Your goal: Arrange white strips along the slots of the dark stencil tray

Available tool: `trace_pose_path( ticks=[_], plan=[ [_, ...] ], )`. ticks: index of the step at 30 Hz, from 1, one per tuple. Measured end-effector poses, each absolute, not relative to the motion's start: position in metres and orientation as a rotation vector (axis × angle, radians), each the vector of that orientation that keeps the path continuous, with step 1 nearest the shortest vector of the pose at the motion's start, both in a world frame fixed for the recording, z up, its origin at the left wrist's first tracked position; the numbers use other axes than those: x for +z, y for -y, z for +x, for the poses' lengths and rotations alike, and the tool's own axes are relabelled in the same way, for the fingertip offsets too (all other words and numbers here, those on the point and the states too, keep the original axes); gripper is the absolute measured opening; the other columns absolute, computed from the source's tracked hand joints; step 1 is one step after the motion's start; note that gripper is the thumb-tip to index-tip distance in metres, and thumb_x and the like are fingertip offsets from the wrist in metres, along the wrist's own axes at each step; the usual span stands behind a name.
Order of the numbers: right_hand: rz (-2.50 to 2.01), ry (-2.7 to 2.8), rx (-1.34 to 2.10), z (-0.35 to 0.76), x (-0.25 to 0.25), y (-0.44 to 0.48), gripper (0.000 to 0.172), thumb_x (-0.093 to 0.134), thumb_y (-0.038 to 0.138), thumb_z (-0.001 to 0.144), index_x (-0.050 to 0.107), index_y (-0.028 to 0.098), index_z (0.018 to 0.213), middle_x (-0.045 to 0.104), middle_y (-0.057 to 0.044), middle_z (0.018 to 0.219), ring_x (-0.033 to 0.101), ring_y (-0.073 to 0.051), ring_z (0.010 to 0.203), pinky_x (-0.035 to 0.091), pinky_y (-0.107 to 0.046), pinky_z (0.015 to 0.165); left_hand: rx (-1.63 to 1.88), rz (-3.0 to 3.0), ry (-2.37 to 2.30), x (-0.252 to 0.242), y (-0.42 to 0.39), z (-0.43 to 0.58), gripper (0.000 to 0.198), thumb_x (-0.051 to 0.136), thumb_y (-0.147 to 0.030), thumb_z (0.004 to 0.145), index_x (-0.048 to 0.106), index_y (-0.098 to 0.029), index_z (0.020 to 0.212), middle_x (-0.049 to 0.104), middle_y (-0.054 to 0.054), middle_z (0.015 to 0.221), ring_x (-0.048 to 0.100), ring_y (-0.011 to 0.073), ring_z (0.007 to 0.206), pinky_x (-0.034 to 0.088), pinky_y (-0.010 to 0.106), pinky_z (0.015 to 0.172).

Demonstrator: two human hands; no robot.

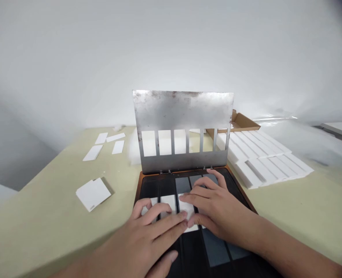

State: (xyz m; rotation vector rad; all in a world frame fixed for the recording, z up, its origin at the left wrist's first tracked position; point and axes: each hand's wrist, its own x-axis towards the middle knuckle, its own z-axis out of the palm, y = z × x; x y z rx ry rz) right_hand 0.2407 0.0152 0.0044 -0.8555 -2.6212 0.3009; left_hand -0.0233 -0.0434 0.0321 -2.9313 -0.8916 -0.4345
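A hinged metal plate (185, 110) with a row of rectangular cut-outs stands upright at the back of a black slotted board (192, 253). White cards lie in a row on the board, partly covered by my hands. My left hand (148, 239) reaches over the left cards with its fingers spread, two fingertips on a white card (192, 227) near the middle. My right hand (217, 202) rests on the right side of the row, fingers apart, with thumb and index fingertips at that same card. What lies beneath the right palm is hidden.
Several loose white cards (93, 153) lie at the back left of the table (58, 204). Nearer is a small card stack (93, 193). To the right sit long rows of stacked white pieces (272, 170), with an open cardboard box (244, 122) behind. A pale wall rises behind the table.
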Motion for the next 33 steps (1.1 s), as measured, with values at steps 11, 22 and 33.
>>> trace_pose_path(
  ticks=[11,22,33],
  plan=[
    [-0.881,2.585,0.325,0.233,0.004,-0.02,0.019,0.06,0.021,0.105,0.071,0.03,0.118,0.077,0.002,0.099,0.057,-0.022,0.109,0.005,-0.051,0.123,-0.167,-2.903,0.698,0.042,0.04,-0.021,0.068,0.076,-0.029,0.088,0.055,-0.027,0.153,0.052,-0.01,0.161,0.058,0.0263,0.123,0.041,0.039,0.1],
    [-0.893,2.656,0.465,0.24,0.021,-0.018,0.052,0.076,0.055,0.095,0.063,0.033,0.14,0.078,-0.001,0.108,0.057,-0.025,0.114,0.003,-0.054,0.126,-0.256,-2.811,0.901,0.03,0.047,-0.022,0.067,0.07,-0.021,0.087,0.054,-0.024,0.153,0.061,-0.003,0.154,0.06,0.0279,0.123,0.037,0.044,0.102],
    [-0.892,2.577,0.333,0.227,0.002,-0.029,0.014,0.069,0.026,0.102,0.074,0.029,0.115,0.08,0.003,0.102,0.058,-0.022,0.108,0.004,-0.051,0.125,-0.206,-2.912,0.679,0.045,0.043,-0.02,0.063,0.076,-0.027,0.094,0.055,-0.028,0.153,0.06,-0.006,0.156,0.059,0.024,0.126,0.043,0.037,0.101]
  ],
)
